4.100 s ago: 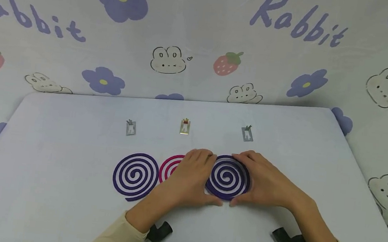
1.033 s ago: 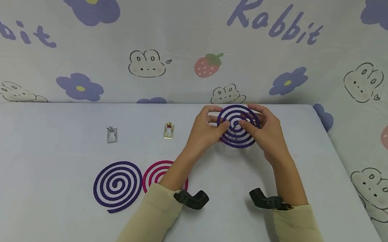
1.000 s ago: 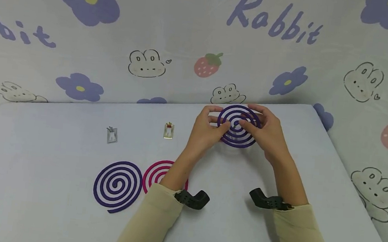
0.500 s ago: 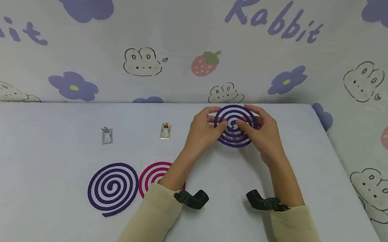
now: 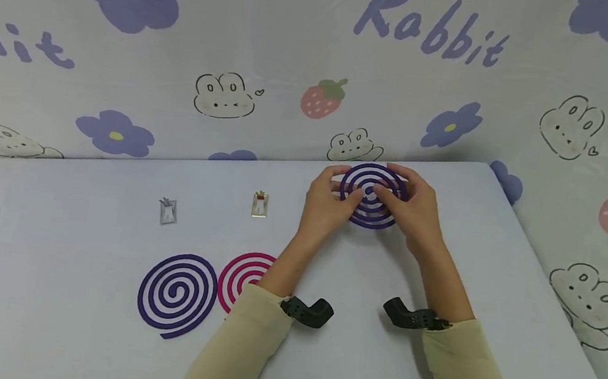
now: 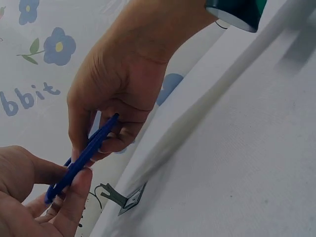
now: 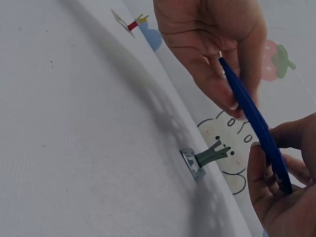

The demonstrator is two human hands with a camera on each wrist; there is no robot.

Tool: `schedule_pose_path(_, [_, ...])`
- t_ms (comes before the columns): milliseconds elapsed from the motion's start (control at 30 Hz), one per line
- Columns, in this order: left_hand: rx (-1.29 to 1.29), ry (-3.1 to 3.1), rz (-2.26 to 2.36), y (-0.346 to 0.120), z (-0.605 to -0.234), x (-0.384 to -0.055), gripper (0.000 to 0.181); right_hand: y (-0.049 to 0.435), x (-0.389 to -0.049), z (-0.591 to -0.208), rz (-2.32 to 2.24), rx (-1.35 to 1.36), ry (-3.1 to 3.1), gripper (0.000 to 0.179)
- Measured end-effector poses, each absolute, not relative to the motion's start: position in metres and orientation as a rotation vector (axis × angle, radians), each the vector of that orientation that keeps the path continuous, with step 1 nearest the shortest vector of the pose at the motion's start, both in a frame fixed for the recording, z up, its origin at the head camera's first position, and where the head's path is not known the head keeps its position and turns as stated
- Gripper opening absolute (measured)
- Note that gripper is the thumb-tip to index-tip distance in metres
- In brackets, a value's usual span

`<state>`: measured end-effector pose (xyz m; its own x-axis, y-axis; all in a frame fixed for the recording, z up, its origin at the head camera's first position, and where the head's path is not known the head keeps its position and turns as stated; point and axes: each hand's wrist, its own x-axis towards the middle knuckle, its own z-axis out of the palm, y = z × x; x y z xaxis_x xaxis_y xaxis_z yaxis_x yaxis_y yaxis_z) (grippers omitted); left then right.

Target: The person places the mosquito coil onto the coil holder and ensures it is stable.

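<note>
In the head view my left hand [image 5: 326,203] and right hand [image 5: 420,206] hold a dark purple mosquito coil [image 5: 372,225] between them, tilted up toward the camera over the back right of the table. Both thumbs press its near face close to the centre, and the fingers reach behind it. Both wrist views show the coil [image 6: 79,165] edge-on, pinched from its two sides. Below it, a small metal coil stand [image 7: 191,165] with an upright forked prong sits on the white table; the hands and coil hide this stand in the head view.
Another purple coil [image 5: 176,292] and a pink coil [image 5: 241,277], partly under the left forearm, lie side by side on the table. A silver stand [image 5: 168,212] and a gold stand with a red part [image 5: 260,204] stand farther back. A printed cloth [image 5: 291,46] hangs behind.
Since the oldest frame, both hands have lifted the purple coil from the row and carried it back over the right-hand stand. Over the last second the grip stays almost still; the view shifts slightly.
</note>
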<state>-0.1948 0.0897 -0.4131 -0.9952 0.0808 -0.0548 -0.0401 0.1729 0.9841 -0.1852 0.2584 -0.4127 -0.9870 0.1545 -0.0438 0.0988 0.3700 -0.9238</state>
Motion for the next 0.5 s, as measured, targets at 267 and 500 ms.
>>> schedule_pose_path(267, [-0.012, 2.353, 1.965, 0.0917, -0.4183, -0.1963, 0.047, 0.2549, -0.187, -0.4185, 1.733, -0.244, -2.539, 0.059])
schedule_pose_path(500, [-0.046, 2.388, 1.935, 0.095, -0.4221, -0.1996, 0.046, 0.2561, -0.1903, -0.421, 1.72, -0.175, -2.565, 0.057])
